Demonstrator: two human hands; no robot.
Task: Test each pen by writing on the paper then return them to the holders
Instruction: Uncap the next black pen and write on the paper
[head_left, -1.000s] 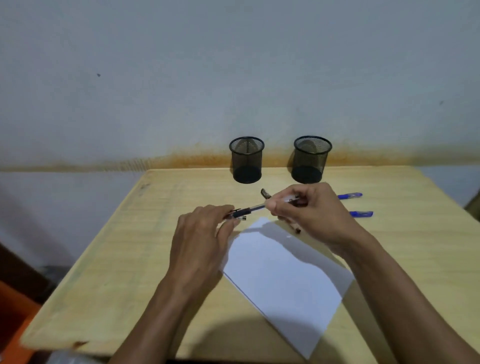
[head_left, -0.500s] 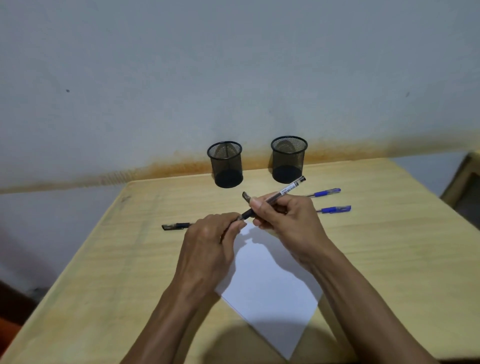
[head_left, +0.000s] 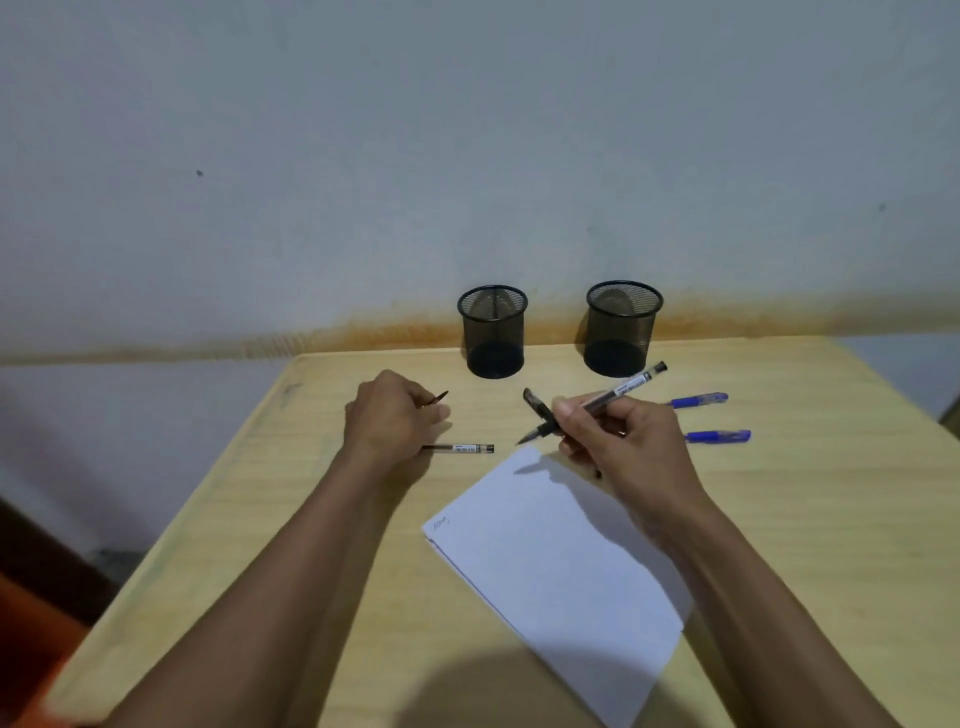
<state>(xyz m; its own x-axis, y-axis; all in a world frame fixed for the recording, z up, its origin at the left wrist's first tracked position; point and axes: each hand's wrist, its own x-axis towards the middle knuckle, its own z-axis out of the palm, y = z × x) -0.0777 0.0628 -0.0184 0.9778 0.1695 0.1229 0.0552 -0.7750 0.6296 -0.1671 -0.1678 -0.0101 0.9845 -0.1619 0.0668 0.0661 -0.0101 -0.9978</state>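
- Over the top corner of the white paper (head_left: 561, 551), the right hand (head_left: 618, 441) pinches an uncapped black pen (head_left: 597, 402) in a writing hold, nib slanting down and poised just short of the sheet, apparently about to make a test mark.
- A second dark pen (head_left: 537, 405) is tucked in the same hand, probably parked there to keep the fingers free.
- At the left, the left hand (head_left: 392, 415) is curled narrowly around a small dark piece, likely the cap (head_left: 440, 398), held clear of the writing.
- Another black pen (head_left: 460, 448) lies on the wooden table (head_left: 805, 519) just beside that hand.
- Two blue pens (head_left: 698, 400) and (head_left: 719, 436) wait to the right; both mesh holders (head_left: 492, 332) and (head_left: 622, 327) look empty.
- One faint scribble shows at the paper's left corner, so testing seems barely begun.
- Half a second ago both hands met at the pen's tip; now they are apart and the cap is off.
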